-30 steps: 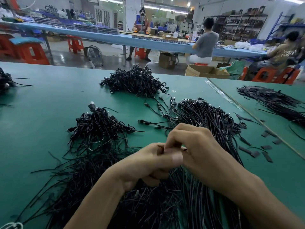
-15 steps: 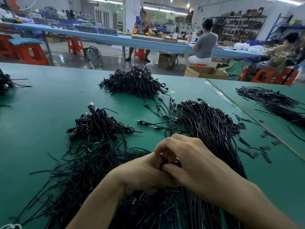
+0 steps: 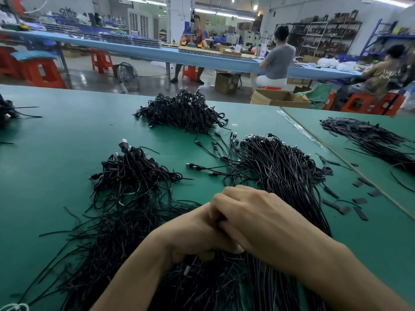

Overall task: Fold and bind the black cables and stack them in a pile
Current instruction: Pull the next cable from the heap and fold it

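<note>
The left hand point(image 3: 197, 232) and right hand point(image 3: 253, 217) meet knuckle to knuckle, their fingers curled round a black cable point(image 3: 219, 221) that barely shows between them. Loose cables point(image 3: 285, 169) fan out beneath and beyond them on the green surface point(image 3: 56, 153). Bound bundles point(image 3: 134, 171) lie heaped to the left, with a second heap point(image 3: 186, 113) farther back.

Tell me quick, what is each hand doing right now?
Left hand: closed, grip on a black cable, mostly hidden.
Right hand: closed, fingers pinching the same black cable.
</note>
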`<state>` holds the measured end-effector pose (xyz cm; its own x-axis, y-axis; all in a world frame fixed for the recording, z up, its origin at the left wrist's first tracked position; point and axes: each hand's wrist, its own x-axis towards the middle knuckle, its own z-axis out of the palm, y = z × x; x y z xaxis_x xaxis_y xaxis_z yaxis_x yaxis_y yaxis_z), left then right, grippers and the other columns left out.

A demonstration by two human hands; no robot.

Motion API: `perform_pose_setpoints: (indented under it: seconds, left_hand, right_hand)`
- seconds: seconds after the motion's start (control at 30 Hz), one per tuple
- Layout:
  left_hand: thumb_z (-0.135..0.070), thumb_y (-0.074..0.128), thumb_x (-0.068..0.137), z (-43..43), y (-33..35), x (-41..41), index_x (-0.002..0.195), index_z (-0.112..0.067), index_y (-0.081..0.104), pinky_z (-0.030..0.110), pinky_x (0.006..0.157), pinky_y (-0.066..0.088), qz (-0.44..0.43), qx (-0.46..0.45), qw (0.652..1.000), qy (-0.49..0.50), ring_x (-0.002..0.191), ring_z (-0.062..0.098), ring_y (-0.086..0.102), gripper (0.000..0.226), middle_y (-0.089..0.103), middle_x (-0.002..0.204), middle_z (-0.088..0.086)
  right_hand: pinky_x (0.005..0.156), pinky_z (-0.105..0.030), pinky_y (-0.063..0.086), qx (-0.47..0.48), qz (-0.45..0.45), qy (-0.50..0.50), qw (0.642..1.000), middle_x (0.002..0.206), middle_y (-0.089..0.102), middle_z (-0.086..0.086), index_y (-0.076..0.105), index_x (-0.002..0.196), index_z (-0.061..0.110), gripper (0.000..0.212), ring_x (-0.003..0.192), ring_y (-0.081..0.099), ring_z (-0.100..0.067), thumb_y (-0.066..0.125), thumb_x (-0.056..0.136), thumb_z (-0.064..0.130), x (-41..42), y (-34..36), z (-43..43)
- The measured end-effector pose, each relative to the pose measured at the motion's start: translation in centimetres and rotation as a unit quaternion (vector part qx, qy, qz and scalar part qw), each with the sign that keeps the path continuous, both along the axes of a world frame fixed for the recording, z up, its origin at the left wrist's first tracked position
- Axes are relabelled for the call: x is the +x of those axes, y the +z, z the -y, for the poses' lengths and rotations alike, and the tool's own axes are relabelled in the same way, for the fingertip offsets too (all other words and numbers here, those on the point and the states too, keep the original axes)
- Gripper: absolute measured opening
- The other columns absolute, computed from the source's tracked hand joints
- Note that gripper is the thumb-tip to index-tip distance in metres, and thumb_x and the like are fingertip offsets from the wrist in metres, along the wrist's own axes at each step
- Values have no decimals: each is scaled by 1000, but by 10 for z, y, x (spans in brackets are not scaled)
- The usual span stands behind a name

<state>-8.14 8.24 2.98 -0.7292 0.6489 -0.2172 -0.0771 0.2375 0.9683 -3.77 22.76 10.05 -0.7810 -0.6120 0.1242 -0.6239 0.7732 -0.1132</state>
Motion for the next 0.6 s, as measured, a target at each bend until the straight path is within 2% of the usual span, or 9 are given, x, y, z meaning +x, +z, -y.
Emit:
perform_pose_setpoints:
  seconds: [0.1,0.27,0.37,0.43,0.47,0.53,0.6]
  left_hand:
    - [0,69,77,-1,1,0,106,3,58,17,41,33,-3,-5,1000,0,44,3,39,31,47,74,10]
    - [-4,69,75,-1,4,1,92,-4,58,17,40,34,-5,7,1000,8,46,2,40,20,47,58,-7]
    - [-11,59,71,-3,9,3,79,-12,62,16,38,30,12,66,997,23,44,4,34,9,41,53,-9]
    - [-11,55,75,-6,14,5,65,-29,63,15,37,26,19,131,990,47,43,4,29,23,39,53,-10]
    - [-11,53,75,-8,15,5,62,-33,64,14,36,24,32,164,984,63,43,4,26,27,36,54,-9]
    - [-12,47,76,-10,18,5,67,-31,67,13,35,21,78,237,964,92,43,5,20,29,29,60,-6]
    - [-13,37,84,-12,19,5,86,-23,70,13,35,20,107,292,943,122,45,5,18,35,27,63,-4]
  right_hand:
    - [73,-35,50,9,-10,10,1000,94,52,9,48,97,26,13,89,48,-12,55,92,16,-2,-3,0]
    - [71,-30,44,-15,-6,14,1000,87,51,8,44,92,25,22,83,45,-12,57,88,9,-6,-6,-3]
    - [71,-30,44,-102,-17,-19,994,85,52,10,41,89,28,21,81,44,-10,56,92,13,-8,-11,-8]
    - [71,-28,45,-167,-44,-63,983,83,55,12,46,87,26,18,81,49,-9,57,93,13,-9,-17,-10]
    - [71,-24,44,-200,-56,-88,974,82,55,14,49,87,26,20,80,50,-7,60,91,11,-10,-19,-9]
    - [68,-16,41,-272,-69,-136,950,77,56,17,53,84,27,24,79,54,-5,65,88,6,-11,-25,-6]
    - [65,-16,42,-351,-75,-166,918,74,59,14,55,80,26,26,77,57,-8,69,87,4,-11,-29,-1]
